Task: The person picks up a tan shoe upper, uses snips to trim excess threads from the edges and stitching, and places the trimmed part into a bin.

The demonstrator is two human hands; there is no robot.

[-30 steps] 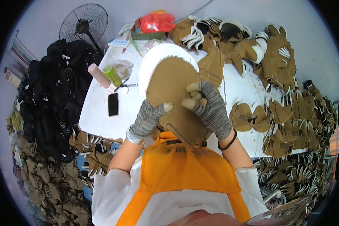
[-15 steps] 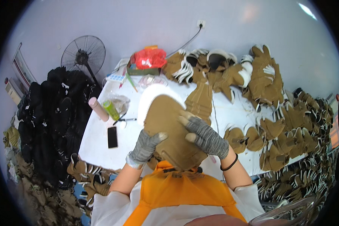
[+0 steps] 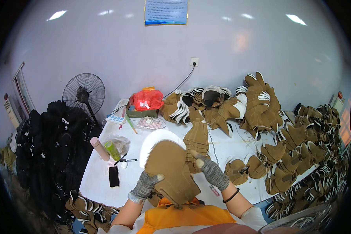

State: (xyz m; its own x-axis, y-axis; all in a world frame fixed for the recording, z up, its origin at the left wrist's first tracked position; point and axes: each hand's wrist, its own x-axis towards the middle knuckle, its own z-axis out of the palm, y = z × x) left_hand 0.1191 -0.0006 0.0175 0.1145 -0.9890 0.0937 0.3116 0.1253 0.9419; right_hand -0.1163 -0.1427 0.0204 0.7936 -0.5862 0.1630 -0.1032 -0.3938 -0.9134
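My left hand [image 3: 145,185], in a grey fingerless glove, grips the left edge of a brown shoe upper [image 3: 169,165], thumb on top. A white lining with a toothed seam rims its rounded far end. My right hand [image 3: 213,173], gloved alike, is off the upper to its right. Its thumb and fingers are apart, with nothing visible in them. The fingertips lie over the near end of a row of overlapping brown pieces [image 3: 197,136]; whether they touch is unclear. A small pink tool [image 3: 214,190] lies on the white table near my right wrist.
Piled brown uppers [image 3: 261,105] cover the table's back and right. At left stand a pink bottle [image 3: 100,149] and a green bottle [image 3: 112,150], near a phone [image 3: 114,176]. A red bag [image 3: 147,100] sits in a box. Black pieces [image 3: 62,156] are heaped beside a fan [image 3: 83,94].
My right hand has come off the upper and moved right, toward the overlapping brown pieces. My left hand still holds the upper. The view has tilted up, showing more wall.
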